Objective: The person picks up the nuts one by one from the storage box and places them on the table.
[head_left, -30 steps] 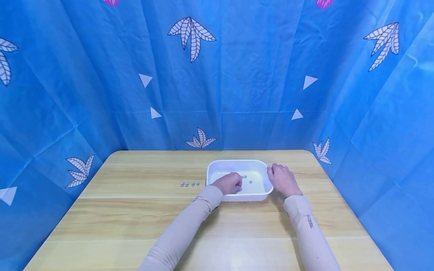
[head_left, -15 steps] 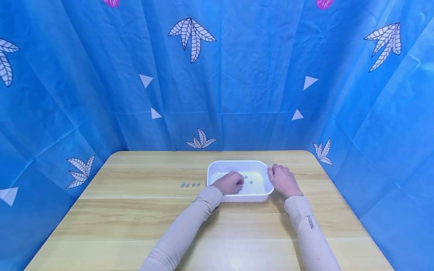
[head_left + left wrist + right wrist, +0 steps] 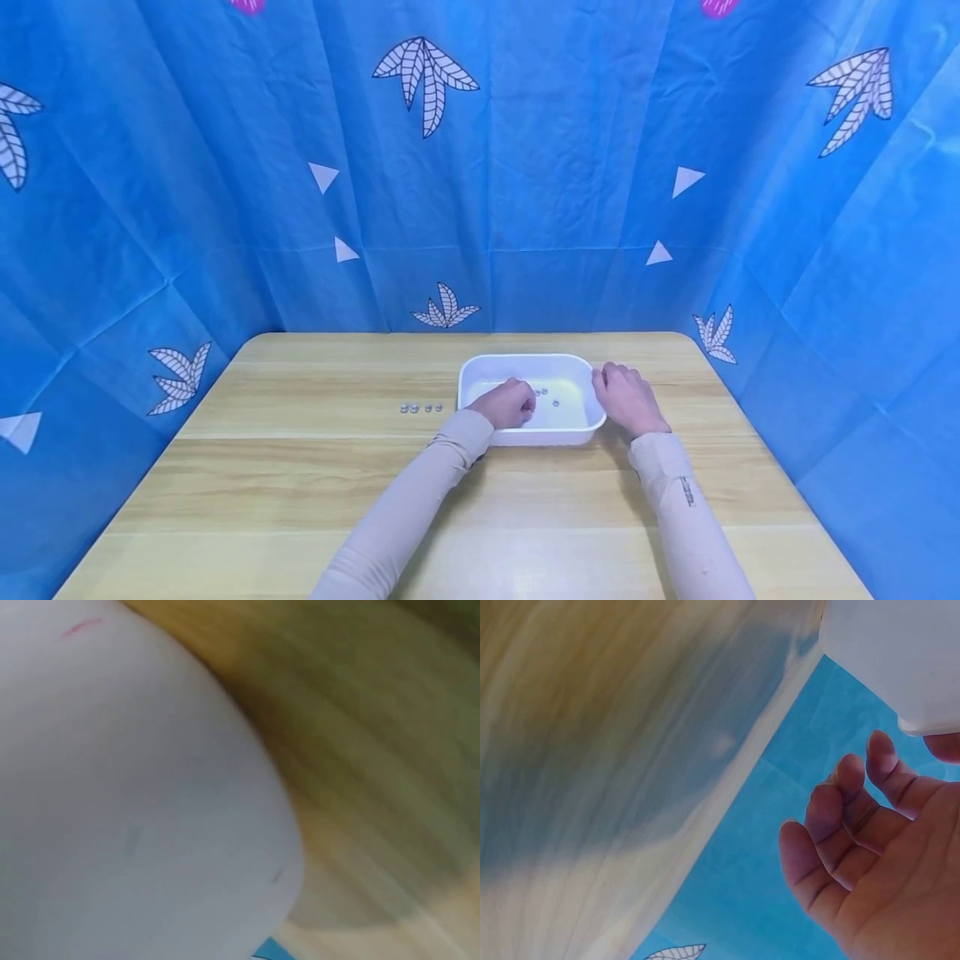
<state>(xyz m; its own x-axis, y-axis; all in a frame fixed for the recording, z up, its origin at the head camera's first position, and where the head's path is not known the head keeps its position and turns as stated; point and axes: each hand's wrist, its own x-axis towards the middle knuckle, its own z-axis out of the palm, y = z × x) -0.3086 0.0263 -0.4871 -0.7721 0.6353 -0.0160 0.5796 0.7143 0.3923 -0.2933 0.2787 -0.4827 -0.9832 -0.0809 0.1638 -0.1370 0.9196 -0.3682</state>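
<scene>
A white plastic basin (image 3: 573, 436) stands on the wooden table. My left hand (image 3: 506, 404) reaches over its near left rim, fingers bent downward inside; the fingertips and anything between them are hidden. Beyond this hand, a few small shiny metal pieces (image 3: 556, 403) lie on the basin floor, too small to identify. My right hand (image 3: 626, 398) holds the basin's right rim. In the right wrist view the thumb is at the rim, while loosely curled fingers (image 3: 825, 814) stay outside below it. The left wrist view has only the basin's outer wall (image 3: 150, 787), without the hand.
Left of the basin, several similar small metal pieces (image 3: 414, 408) sit in a row on the table (image 3: 300, 492). Behind the table's far edge and along both sides hangs a blue patterned curtain (image 3: 570, 167).
My left hand shifts slightly right inside the basin, then back left, so a metal piece beside it is hidden and visible again. The right hand and basin stay put.
</scene>
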